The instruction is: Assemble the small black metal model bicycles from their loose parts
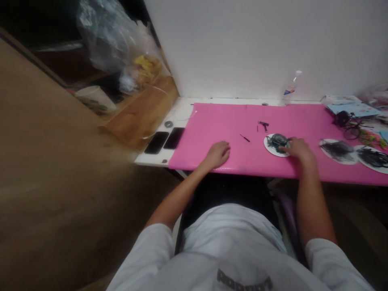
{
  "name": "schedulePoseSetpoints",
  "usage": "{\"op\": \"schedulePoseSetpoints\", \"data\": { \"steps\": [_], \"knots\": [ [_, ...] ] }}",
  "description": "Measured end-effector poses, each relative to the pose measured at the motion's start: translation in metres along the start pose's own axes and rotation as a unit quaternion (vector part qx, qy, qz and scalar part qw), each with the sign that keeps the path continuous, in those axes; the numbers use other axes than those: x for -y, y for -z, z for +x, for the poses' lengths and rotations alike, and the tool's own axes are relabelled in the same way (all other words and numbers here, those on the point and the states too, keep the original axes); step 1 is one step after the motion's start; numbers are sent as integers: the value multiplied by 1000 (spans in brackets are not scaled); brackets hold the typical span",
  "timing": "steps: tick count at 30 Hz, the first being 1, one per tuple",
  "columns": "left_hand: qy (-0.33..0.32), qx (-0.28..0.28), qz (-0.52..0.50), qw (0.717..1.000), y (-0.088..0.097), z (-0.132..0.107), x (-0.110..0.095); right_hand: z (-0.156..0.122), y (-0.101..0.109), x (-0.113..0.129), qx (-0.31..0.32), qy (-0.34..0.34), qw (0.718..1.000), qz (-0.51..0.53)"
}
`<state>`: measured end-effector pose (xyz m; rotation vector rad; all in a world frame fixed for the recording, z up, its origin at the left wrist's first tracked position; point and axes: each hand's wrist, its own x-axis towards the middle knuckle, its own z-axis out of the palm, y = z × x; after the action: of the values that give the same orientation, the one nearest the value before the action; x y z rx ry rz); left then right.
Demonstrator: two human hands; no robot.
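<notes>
My left hand (pixel 218 154) lies on the pink table cover (pixel 212 121) near the front edge, its fingers a little bent and holding nothing. Over to the right, my right hand (pixel 298 148) is at the right rim of a white plate (pixel 268 148). Its thumb reaches over a tangle of dark green and black strands (pixel 277 141) on that plate; the fingertips are partly hidden. Between the hands lies a small dark screwdriver-like tool (pixel 245 138). Behind the plate are a small black gun-shaped piece (pixel 264 125) and a thin black stick (pixel 257 129).
Two more white plates (pixel 348 160) with dark strands lie at right, before a small black wire-like bicycle model (pixel 348 123). A clear bottle (pixel 291 85) stands by the wall. Two dark phones (pixel 157 143) lie left, beside a wooden box (pixel 145 113) and plastic bags (pixel 109 36).
</notes>
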<state>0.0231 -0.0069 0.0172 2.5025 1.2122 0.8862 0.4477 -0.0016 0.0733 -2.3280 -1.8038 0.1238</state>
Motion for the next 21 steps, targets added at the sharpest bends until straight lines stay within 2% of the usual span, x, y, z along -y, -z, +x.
{"op": "schedulePoseSetpoints", "data": {
  "steps": [3,6,9,11,14,17,21],
  "knots": [
    [2,4,5,1000,-1,0,0,-2,-4,20,35,15,999,14],
    [-3,0,-1,1000,-1,0,1,-3,-11,36,62,61,996,32],
    [-9,-6,-7,1000,-2,0,1,-7,-16,48,72,82,993,34],
    [-8,-6,-4,1000,-2,0,1,-13,-17,58,49,64,996,34],
    [-7,-5,1,1000,-2,1,1,-24,-13,80,-33,54,997,31],
    [-10,-3,0,1000,-2,1,1,-35,-14,109,-93,173,979,61],
    [-11,-3,2,1000,-1,1,1,-49,-34,146,-73,294,952,43]
  ]
}}
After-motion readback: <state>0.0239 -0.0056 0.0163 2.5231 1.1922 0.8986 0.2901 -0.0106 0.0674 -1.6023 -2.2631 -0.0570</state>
